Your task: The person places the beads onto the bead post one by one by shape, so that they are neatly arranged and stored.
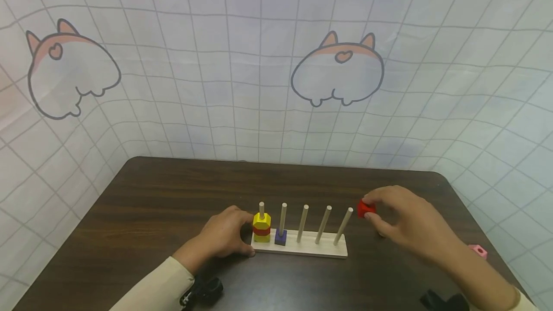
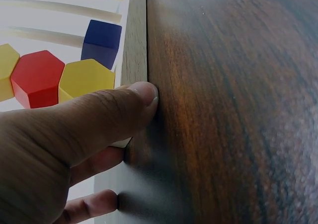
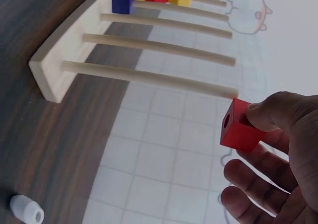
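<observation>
Rack (image 1: 319, 247) on table (image 1: 173, 191), bead stack (image 1: 261, 229) on leftmost peg (image 1: 261, 208), probable block (image 1: 477, 249) far right

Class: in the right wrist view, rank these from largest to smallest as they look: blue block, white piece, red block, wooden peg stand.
1. Wooden peg stand
2. Red block, held in the right hand
3. White piece
4. Blue block
They lie at differing nearness, so true sizes remain unsure.

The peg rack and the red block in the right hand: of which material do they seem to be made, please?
Peg rack: most likely wood with a plain, matt finish; the left wrist view shows faint grain along its pale edge. Red block: perhaps painted wood, smooth and evenly coloured, with crisp edges; no grain shows, so plastic stays possible.
</observation>
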Demonstrator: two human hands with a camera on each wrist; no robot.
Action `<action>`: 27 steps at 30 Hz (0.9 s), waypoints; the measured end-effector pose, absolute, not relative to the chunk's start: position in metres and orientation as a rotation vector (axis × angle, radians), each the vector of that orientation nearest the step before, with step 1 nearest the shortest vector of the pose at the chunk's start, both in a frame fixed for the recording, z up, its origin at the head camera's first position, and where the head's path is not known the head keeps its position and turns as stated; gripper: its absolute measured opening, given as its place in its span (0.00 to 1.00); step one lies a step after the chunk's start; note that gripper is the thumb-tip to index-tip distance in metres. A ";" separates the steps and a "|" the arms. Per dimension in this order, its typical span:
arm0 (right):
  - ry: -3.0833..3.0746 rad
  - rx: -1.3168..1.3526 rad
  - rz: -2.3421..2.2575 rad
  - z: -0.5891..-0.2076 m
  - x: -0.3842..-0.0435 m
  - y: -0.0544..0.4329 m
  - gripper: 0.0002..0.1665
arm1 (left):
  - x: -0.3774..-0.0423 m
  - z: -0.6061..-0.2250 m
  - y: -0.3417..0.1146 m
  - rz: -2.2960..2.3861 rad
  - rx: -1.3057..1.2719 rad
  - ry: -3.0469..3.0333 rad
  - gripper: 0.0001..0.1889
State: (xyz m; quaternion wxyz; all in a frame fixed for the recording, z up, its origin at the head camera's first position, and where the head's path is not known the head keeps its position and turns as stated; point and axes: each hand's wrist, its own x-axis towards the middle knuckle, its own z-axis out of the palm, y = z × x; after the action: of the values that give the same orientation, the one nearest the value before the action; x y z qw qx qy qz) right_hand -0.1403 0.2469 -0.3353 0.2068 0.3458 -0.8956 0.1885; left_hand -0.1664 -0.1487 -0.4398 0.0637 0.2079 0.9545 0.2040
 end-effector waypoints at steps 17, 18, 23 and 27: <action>-2.479 1.015 0.659 -0.325 -0.145 0.216 0.20 | -0.167 -0.440 -0.150 0.605 0.639 2.887 0.32; -2.482 1.016 0.663 -0.326 -0.146 0.214 0.20 | -0.167 -0.441 -0.150 0.607 0.638 2.885 0.32; -2.500 1.035 0.655 -0.328 -0.148 0.205 0.18 | -0.166 -0.441 -0.149 0.613 0.630 2.876 0.32; -2.509 1.037 0.642 -0.329 -0.149 0.200 0.17 | -0.165 -0.441 -0.150 0.607 0.640 2.877 0.31</action>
State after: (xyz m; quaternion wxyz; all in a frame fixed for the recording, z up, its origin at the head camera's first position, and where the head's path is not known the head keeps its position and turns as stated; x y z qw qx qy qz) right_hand -0.1488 0.1999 -0.3289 0.1747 0.3660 -0.8855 0.2267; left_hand -0.1654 -0.1496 -0.4408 0.0659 0.2123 0.9540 0.2013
